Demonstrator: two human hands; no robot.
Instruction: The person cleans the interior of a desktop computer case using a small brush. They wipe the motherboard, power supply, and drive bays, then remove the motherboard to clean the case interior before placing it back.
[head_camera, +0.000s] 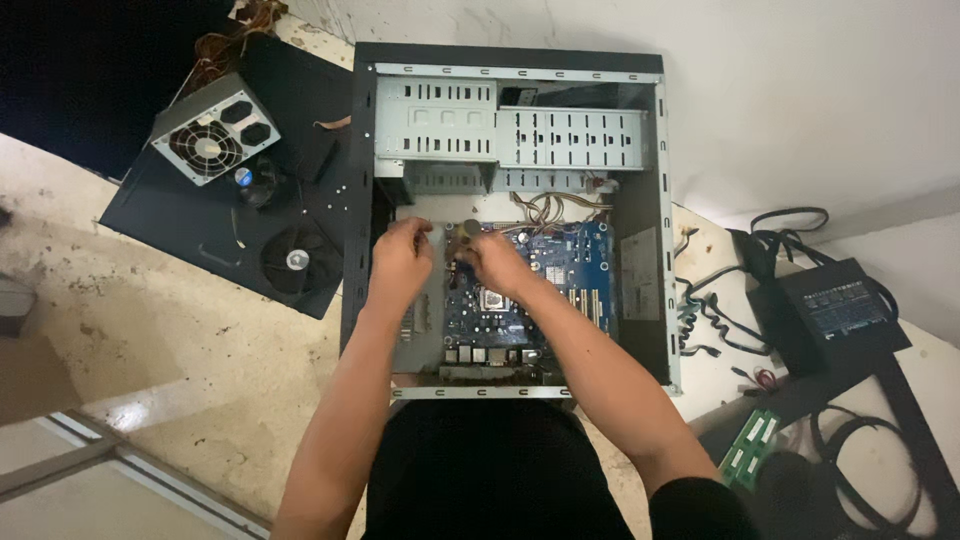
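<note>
Fingers of the right hand (492, 258) grasp a screwdriver (470, 232), upright over the blue motherboard's (560, 285) upper-left corner inside the open computer case (655, 200). The left hand (400, 258), just beside it, curls loosely, touching the tool's tip area; whether it grips anything I cannot tell.

The right hand (497, 262) covers the top-left corner of the blue motherboard (560, 285), so what its fingers grip there cannot be told; only a small round dark top (470, 229) shows beside them. The left hand (400, 262) hides the case floor under it. The person's dark lap conceals the near edge of the open computer case (655, 200). At the lower right, the black cables (860, 470) run off the picture's edge. The green memory sticks (752, 448) are too small for detail.
</note>
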